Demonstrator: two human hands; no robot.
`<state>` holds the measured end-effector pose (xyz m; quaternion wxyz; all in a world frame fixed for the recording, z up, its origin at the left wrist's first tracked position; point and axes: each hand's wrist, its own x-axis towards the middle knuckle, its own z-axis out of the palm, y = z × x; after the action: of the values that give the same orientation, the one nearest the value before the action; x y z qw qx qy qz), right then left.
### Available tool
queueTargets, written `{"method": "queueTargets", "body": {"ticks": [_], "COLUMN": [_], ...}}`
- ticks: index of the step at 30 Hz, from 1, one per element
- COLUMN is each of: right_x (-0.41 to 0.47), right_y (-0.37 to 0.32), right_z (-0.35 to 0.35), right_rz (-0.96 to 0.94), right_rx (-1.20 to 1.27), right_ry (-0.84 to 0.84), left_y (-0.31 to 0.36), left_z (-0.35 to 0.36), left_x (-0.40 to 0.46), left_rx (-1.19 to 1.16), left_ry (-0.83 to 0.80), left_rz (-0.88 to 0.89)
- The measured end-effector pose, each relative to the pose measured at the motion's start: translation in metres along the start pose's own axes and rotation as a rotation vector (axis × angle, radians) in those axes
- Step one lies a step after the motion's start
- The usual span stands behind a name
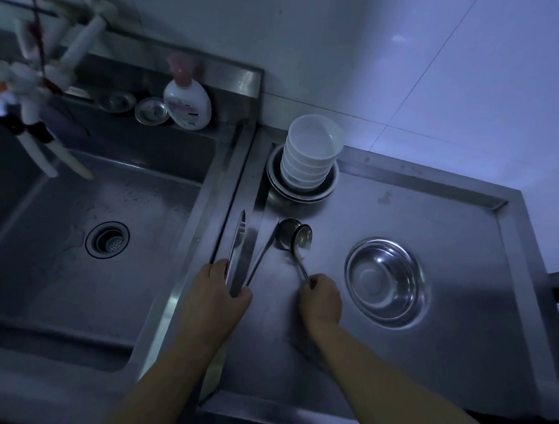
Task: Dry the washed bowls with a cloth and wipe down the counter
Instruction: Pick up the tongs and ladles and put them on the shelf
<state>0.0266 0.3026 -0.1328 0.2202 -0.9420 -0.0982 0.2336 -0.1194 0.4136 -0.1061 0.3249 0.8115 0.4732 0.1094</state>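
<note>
Dim light. Sink (91,224) at left, drain in its floor; soap bottle (188,102) on the back ledge. Left hand (217,290) grips tongs (241,251) at the sink's right rim; long axis runs away from the person, tips pointing to the wall, arms spread in a V. Stack of white bowls (311,153) sits in metal dishes at the back of the steel counter (430,206). Right hand (320,297), fingers curled tight, holds a ladle (296,236) by the handle end, cup on the counter. Steel bowl (386,281) upright at right. Tiled wall behind.
</note>
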Motion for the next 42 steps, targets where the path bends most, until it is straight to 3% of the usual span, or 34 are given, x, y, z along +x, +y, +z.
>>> {"method": "queueTargets", "body": {"ticks": [10,15,21,35,42], "right_x": [-0.028,-0.064,-0.125,-0.363,-0.516], "right_y": [0.002,-0.018,-0.055,-0.146,-0.192], "right_z": [-0.043,-0.057,-0.055,0.004,0.044], "right_rz": [-0.264,-0.465,-0.726,-1.312,-1.413], "right_rx": [-0.012,0.102,0.191,0.155,0.205], "right_ry": [-0.044,-0.113,-0.286,-0.686,-0.795], "left_y": [0.022,0.03,0.018,-0.034,-0.085], "left_z": [-0.039,-0.064,-0.113,-0.258,-0.345], "left_x": [-0.07,-0.124,-0.208,-0.411,-0.505], "left_rx": [-0.059,-0.132,-0.009,0.142,0.379], "left_ry": [0.127,0.278,0.541,0.993,1.168], "left_rz": [-0.177,-0.263,-0.326,-0.72,-0.873]}}
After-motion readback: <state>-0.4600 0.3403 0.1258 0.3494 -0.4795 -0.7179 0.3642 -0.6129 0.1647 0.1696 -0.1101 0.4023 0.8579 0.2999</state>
